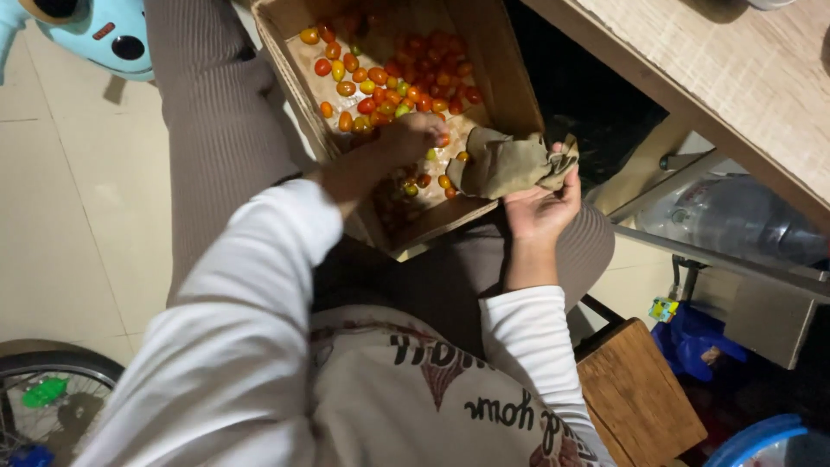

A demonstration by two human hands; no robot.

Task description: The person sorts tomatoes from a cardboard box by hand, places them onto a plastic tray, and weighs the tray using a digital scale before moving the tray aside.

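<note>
Item: cardboard box (506, 73) of cherry tomatoes (406, 82), on my lap. Left hand (413, 137) reaches in, fingers curled among them, grasp unclear. Right hand (540, 207) clutches brown cloth (506, 163) at box's right edge. Advise a light pinch, one fruit at a time.

A wooden table (735, 78), a plastic bottle (735, 220), a bicycle wheel (52, 389).

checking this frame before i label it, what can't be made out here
Head view only:
- Left hand fingertips: curled down among the cherry tomatoes, so any grip is hidden.
- Cardboard box far end: cut off by the top edge.
- Right hand fingers: partly covered by the brown cloth.
</note>
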